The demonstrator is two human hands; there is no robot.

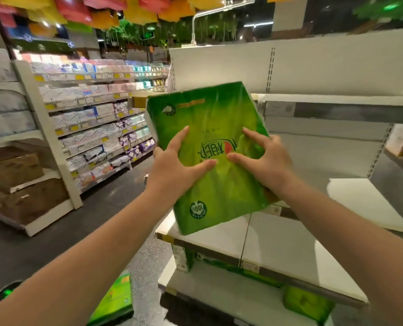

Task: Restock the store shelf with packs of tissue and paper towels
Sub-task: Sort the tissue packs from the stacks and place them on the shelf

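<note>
A large green pack of tissue (210, 128) is held up in front of me, tilted, its print upside down. My left hand (174, 165) grips its left side, thumb on the front and fingers curled round the edge. My right hand (264, 158) pinches the wrapping on the front at the right. The pack hangs above the front edge of a white shelf board (278, 238) of the bare shelf unit on the right. More green packs (306, 302) sit on the lower shelf beneath it.
Another green pack (118, 300) lies on the floor at lower left. A higher white shelf (336, 100) juts out at the right. Across the dark aisle floor (116, 201) stands a stocked shelving row (94, 128) and brown cartons (12, 168).
</note>
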